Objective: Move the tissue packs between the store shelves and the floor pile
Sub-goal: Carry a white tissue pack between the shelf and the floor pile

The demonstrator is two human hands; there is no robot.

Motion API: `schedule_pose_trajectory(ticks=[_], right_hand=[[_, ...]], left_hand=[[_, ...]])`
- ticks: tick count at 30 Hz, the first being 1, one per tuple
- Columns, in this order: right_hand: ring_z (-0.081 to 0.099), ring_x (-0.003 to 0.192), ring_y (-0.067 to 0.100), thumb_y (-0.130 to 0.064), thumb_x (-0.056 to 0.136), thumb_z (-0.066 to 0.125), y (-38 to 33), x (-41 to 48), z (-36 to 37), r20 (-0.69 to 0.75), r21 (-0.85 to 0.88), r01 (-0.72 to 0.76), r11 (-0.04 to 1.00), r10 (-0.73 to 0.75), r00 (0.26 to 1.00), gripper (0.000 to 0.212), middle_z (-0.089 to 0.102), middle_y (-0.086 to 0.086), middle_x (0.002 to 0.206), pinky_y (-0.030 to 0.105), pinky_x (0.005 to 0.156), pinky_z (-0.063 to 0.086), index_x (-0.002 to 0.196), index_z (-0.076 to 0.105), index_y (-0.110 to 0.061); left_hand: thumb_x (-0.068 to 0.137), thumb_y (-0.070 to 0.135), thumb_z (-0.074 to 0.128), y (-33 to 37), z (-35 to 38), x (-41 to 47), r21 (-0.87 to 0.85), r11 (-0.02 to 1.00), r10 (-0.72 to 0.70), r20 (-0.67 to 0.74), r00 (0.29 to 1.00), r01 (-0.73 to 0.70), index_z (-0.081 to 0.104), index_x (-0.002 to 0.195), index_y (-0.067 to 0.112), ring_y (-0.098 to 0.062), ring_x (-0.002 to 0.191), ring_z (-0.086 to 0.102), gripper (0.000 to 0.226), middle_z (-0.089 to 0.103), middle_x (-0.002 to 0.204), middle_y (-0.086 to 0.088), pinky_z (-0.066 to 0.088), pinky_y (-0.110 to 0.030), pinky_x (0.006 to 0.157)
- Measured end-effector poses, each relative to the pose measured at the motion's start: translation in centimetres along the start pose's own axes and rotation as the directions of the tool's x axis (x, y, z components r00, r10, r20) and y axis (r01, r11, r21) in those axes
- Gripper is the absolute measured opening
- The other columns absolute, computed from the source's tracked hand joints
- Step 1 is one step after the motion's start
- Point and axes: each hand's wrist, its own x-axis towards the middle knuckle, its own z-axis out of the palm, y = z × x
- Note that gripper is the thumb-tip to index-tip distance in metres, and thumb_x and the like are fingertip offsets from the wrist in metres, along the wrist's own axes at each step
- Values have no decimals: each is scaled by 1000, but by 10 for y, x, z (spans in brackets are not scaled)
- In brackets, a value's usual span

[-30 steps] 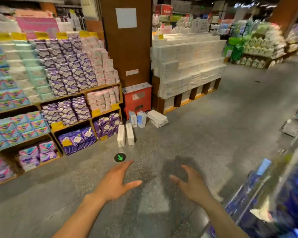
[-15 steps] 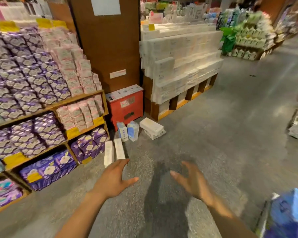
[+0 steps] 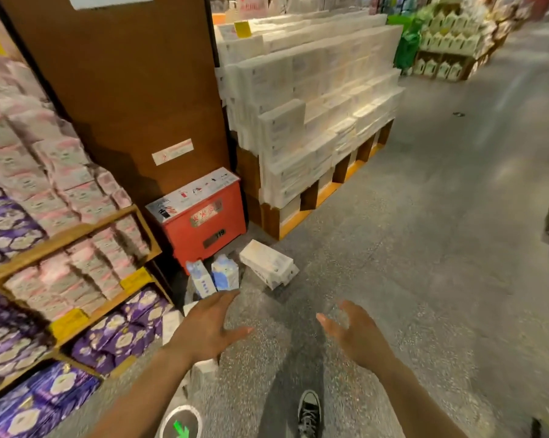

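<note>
A small floor pile lies by the red box: two blue-and-white tissue packs (image 3: 211, 276) stand upright, and white flat packs (image 3: 268, 263) lie stacked to their right. More white packs (image 3: 172, 324) lie on the floor, partly hidden under my left hand (image 3: 207, 330). That hand is stretched forward, fingers spread, holding nothing, just short of the blue packs. My right hand (image 3: 355, 335) is also out in front, open and empty, over bare floor. Wooden store shelves (image 3: 68, 235) at the left hold pink and purple packs.
A red box (image 3: 203, 216) stands against a brown pillar (image 3: 124, 90). A tall stack of white packs (image 3: 314, 99) sits on a wooden pallet to the right. My shoe (image 3: 309, 412) and a green arrow floor marker (image 3: 181, 423) are below. Grey floor stretches right.
I have moved closer to the floor pile and the view has tilted down; the shelves slid left. Both hands stay open and extended, now nearer the blue packs.
</note>
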Motion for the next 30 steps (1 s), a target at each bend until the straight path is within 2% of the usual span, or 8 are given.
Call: schedule_pose_trajectory(ticks=[2, 11, 16, 18, 21, 25, 28, 30], right_hand=[[45, 140, 24, -65, 90, 58, -14, 62, -16, 23, -8, 7, 1000, -7, 1000, 80, 42, 4, 156, 36, 106, 39, 153, 38, -20], [37, 146, 27, -65, 93, 53, -78, 280, -66, 83, -140, -14, 990, 26, 996, 82, 37, 7, 160, 43, 118, 34, 156, 32, -17], [40, 144, 28, -66, 92, 54, -93, 384, -51, 88, -157, -77, 985, 91, 992, 87, 39, 9, 158, 44, 116, 37, 157, 27, -15], [39, 144, 29, -68, 91, 53, -96, 428, -36, 84, -150, -130, 980, 144, 986, 91, 37, 10, 160, 45, 117, 36, 158, 22, -16], [42, 143, 29, -66, 90, 56, -94, 498, -9, 67, -129, -221, 967, 230, 971, 92, 37, 10, 160, 43, 113, 38, 158, 20, -15], [42, 143, 31, -67, 88, 57, -73, 597, 40, 44, -103, -310, 945, 315, 948, 99, 36, 12, 160, 45, 113, 40, 159, 15, -13], [45, 140, 33, -68, 87, 58, -36, 671, 91, 42, -53, -371, 927, 373, 927, 100, 39, 14, 158, 45, 109, 43, 159, 15, -13], [45, 140, 33, -70, 86, 58, -2, 725, 129, 41, -40, -389, 920, 391, 920, 102, 39, 14, 158, 45, 108, 43, 159, 15, -13]], left_hand=[[62, 103, 21, -7, -9, 51, -15, 999, -48, 2, 999, 49, 31, 154, 26, -21, 140, 41, 121, 42, 155, 0, 36, -35, 113], [60, 104, 22, -52, -67, 241, -39, 986, -162, -28, 986, 161, 40, 151, 26, -22, 133, 50, 121, 49, 151, 1, 43, -36, 107], [70, 83, 53, -99, -73, 348, -158, 961, -218, 87, 972, 229, 34, 153, 26, -17, 140, 41, 102, 40, 157, 6, 38, -35, 113], [66, 92, 45, -126, -67, 397, -177, 957, -203, 148, 968, 228, 31, 155, 27, -16, 142, 39, 111, 38, 158, 6, 37, -38, 114], [61, 99, 33, -168, -47, 483, -172, 963, -173, 191, 966, 206, 22, 158, 27, -20, 144, 37, 122, 31, 161, 5, 37, -40, 114], [82, 77, 52, -227, 6, 592, -93, 978, -159, 252, 955, 188, 11, 160, 24, -21, 150, 25, 103, 18, 167, 1, 30, -39, 119], [86, 68, 60, -272, 64, 662, -103, 974, -171, 262, 950, 203, 14, 158, 27, -23, 146, 33, 94, 21, 166, 0, 36, -41, 114], [85, 71, 58, -306, 114, 707, -55, 979, -173, 278, 945, 196, 14, 157, 30, -24, 144, 37, 94, 22, 165, -1, 40, -43, 111]])
